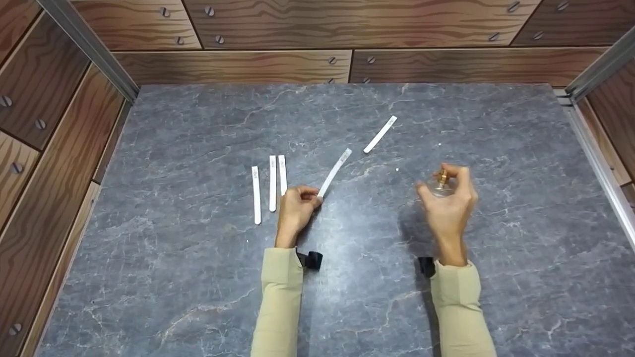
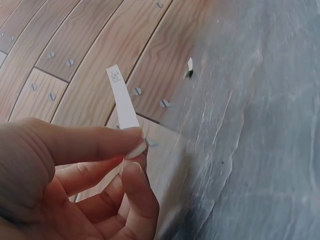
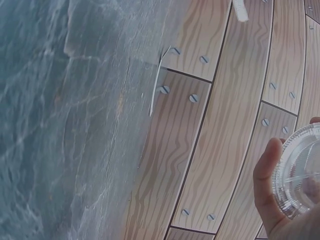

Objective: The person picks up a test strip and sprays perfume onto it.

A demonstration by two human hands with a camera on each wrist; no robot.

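White strip (image 1: 334, 173) aimed at one o'clock — left hand (image 1: 296, 210) pinching its lower end, presumably so the lettering shows — and, across at three o'clock, right hand (image 1: 450, 206) grips a clear bottle (image 1: 442, 185).

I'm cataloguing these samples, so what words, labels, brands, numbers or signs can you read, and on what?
No text can be read with certainty.
White strip in the left hand: dark characters near its far end, too blurred to read.
Three strips by that hand: small marks, too small to read.
Farthest strip: a mark, too small to read.
Clear bottle in the right hand: no readable text.
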